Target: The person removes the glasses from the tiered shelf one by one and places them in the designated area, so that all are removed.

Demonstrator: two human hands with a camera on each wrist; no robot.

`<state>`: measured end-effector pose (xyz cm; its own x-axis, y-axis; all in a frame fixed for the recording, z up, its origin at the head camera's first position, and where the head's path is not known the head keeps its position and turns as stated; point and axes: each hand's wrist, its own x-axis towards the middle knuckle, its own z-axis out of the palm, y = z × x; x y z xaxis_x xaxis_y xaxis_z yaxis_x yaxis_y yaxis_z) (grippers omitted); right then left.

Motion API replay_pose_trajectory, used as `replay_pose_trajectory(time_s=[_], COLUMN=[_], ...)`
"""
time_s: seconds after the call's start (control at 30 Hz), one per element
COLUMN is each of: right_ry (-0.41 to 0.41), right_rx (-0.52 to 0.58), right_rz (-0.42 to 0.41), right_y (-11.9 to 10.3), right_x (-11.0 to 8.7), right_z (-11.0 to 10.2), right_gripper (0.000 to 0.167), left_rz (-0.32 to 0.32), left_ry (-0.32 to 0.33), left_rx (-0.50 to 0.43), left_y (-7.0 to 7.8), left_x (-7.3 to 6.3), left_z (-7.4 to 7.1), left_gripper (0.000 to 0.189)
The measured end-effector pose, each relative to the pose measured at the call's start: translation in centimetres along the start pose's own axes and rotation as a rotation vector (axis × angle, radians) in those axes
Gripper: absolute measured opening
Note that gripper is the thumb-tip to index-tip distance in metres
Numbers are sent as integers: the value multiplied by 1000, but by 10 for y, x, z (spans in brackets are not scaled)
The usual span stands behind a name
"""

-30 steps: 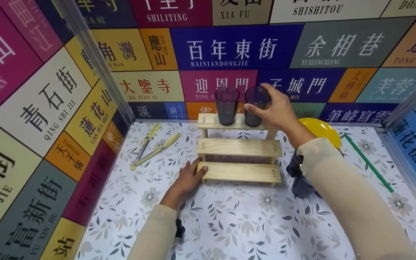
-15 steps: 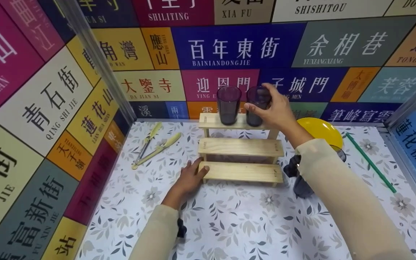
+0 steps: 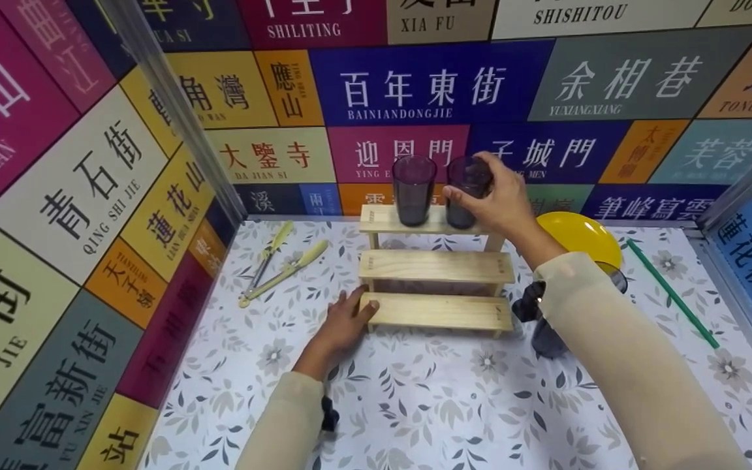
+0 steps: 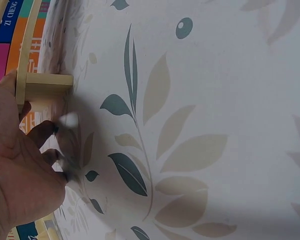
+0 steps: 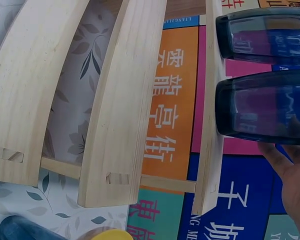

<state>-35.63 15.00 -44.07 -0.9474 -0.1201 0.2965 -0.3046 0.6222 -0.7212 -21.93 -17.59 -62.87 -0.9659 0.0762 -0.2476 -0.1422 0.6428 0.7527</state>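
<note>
A three-step wooden stand point(image 3: 438, 310) is on the floral-patterned table. On its top step two dark tinted drinking glasses stand upright side by side. My right hand point(image 3: 503, 196) grips the right-hand glass point(image 3: 461, 212), thumb at its near side and fingers round the far side. Just left of it is the other glass point(image 3: 413, 192), with a narrow gap between them. In the right wrist view the held glass point(image 5: 260, 107) has its base at the top step. My left hand point(image 3: 343, 320) holds the left end of the lowest step, thumb on top and fingers beside and below it.
Yellow-handled tongs point(image 3: 284, 267) lie spread at the left. At the right are a yellow plate point(image 3: 578, 238) and a green stick point(image 3: 673, 294). My right sleeve partly covers a dark glass point(image 3: 549, 339) and another glass point(image 3: 614, 277). Printed walls point(image 3: 415, 85) enclose the back and sides.
The view has shifted slightly, and the right forearm has moved a little, showing more of the glass rim near the plate. Both hands keep their holds, and the two upper glasses stay put.
</note>
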Motion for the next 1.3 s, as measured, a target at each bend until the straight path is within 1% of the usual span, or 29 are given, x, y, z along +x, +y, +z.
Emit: replay_pose_trajectory(time_s=[0.27,0.5,0.57,0.77,0.97,1.1,1.3], right_ry=[20,27,32,49,59,77,98], right_rx=[-13,-21,-26,-32,-6,8,17], right_rz=[-9,-11,-14,-28,-32,-59,-118], right_y=[-1,2,3,2,0,2,6], right_x=[-5,-7,-8,-12,-20,-24,-34], right_z=[-5,-14,-17,-27,-36,-40,-47], right_gripper=[94,94,94,94,91,87,79], left_rz=[-22,40,45,11,-13,-24,-21], left_ry=[-9,-18,-18,-19,-15,-20,-19], left_rx=[-5,-37,-39,-9,11,8,-6], left_y=[0,-1,0,0,1,1,1], left_x=[0,-3,-4,-2,-1,-1,0], left_z=[-1,-3,-4,-2,-1,-1,-1], left_gripper=[73,76,77,71,71,73,73])
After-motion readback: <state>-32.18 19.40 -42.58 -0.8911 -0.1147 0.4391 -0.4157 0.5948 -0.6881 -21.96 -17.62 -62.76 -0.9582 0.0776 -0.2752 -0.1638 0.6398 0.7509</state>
